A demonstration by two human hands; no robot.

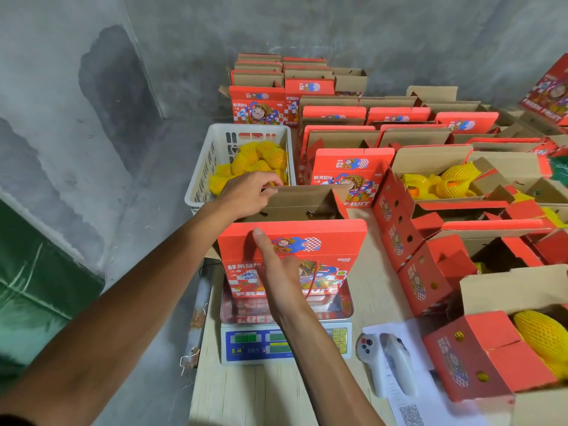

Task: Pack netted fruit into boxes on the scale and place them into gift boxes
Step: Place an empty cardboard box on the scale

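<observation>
A red gift box (319, 250) stands open on the digital scale (246, 345) at the table's left edge. My left hand (249, 192) reaches over it and grips the top edge of its far brown flap. My right hand (276, 265) lies against the box's near red flap, thumb stretched up to the fold and fingers spread on the printed front. Just behind the box a white plastic basket (215, 133) holds several fruit in yellow foam nets (258, 159). The box's inside is hidden from me.
Open red gift boxes (396, 216) with netted fruit (455, 179) crowd the right side, and a nearer one (479, 358) sits at the front right. Rows of empty boxes (335, 115) fill the back. White handheld devices (387, 361) lie on paper beside the scale. Concrete floor lies left.
</observation>
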